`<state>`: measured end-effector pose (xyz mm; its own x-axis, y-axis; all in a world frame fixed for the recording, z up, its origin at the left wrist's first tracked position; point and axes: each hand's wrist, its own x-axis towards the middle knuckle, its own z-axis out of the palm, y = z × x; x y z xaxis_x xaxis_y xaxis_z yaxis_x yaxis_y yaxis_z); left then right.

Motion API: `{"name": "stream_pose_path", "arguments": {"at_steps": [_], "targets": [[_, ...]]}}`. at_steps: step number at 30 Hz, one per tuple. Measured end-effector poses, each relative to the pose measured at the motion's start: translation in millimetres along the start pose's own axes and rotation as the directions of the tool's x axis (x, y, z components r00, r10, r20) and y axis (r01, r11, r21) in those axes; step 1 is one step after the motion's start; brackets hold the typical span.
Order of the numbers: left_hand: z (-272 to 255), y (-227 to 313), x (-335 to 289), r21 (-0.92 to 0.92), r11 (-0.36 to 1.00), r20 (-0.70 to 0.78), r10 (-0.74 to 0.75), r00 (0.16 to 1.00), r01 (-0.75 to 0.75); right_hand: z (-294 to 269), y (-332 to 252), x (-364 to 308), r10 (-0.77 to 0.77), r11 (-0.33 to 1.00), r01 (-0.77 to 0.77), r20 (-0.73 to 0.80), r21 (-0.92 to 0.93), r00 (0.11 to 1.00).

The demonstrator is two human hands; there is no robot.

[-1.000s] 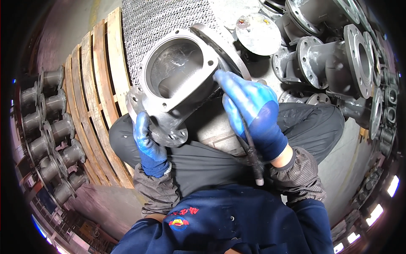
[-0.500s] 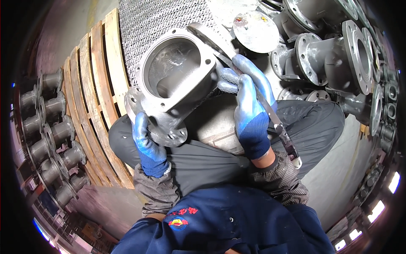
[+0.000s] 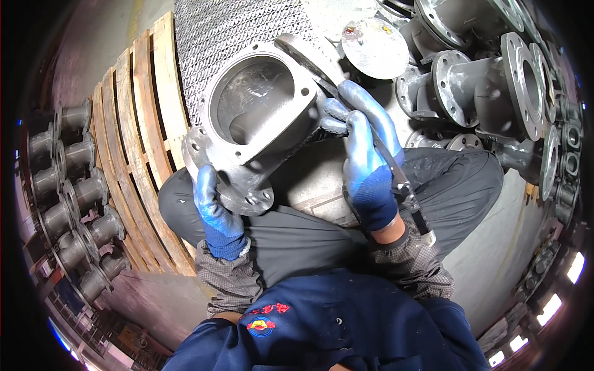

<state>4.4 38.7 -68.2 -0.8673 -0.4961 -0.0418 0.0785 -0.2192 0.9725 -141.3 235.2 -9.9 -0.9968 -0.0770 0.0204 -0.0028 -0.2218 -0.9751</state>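
Note:
A grey cast-metal valve body [image 3: 278,127], with a wide round bore facing up and flanges at its sides, is tilted in front of my crossed legs. My left hand [image 3: 216,207], in a blue-and-white coated glove, grips its lower left flange, thumb in front and the other fingers hidden behind. My right hand [image 3: 369,157], gloved alike, is closed round a long, narrow, flat metal tool [image 3: 390,162] at the casting's right side. The tool's dark, light-tipped end lies over my right forearm. Its far end runs in beside the upper right flange, where its tip is hidden.
A wooden pallet [image 3: 139,105] lies on the left, with rows of flanged castings [image 3: 86,191] beyond it. Ahead is a metal mesh sheet [image 3: 216,28]. More flanged castings [image 3: 470,86] are piled at the right, near a round pale disc [image 3: 374,48].
The tool has shifted slightly in my right hand, its near end swinging a little to the left. The valve body and my left hand have hardly moved.

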Motion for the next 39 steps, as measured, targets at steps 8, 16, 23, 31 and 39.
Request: {"name": "stream_pose_path", "arguments": {"at_steps": [8, 16, 23, 31, 39], "targets": [[30.3, 26.2, 14.8, -0.260, 0.941, -0.068, -0.242, 0.968, 0.217, -6.4, 0.2, -6.6, -0.104, 0.976, 0.114, 0.066, -0.183, 0.992], [21.2, 17.5, 13.6, -0.201, 0.950, -0.174, -0.274, 0.946, 0.238, -34.4, -15.9, 15.4, -0.314, 0.463, 0.631, 0.550, -0.623, 0.774], [37.2, 30.1, 17.0, -0.329, 0.908, -0.194, -0.332, 0.923, 0.258, -32.2, -26.2, 10.1, -0.050, 0.213, 0.646, 0.653, -0.733, 0.756], [42.7, 36.5, 18.7, -0.337, 0.906, -0.166, -0.324, 0.931, 0.255, -31.0, -21.0, 16.0, -0.360, 0.579, 0.601, 0.489, -0.550, 0.794], [6.7, 4.5, 4.7, 0.317, 0.947, -0.082, -0.018, 0.996, 0.044, -1.3, 0.4, 1.9, -0.023, 0.996, 0.024, 0.020, -0.082, 1.000]]}}
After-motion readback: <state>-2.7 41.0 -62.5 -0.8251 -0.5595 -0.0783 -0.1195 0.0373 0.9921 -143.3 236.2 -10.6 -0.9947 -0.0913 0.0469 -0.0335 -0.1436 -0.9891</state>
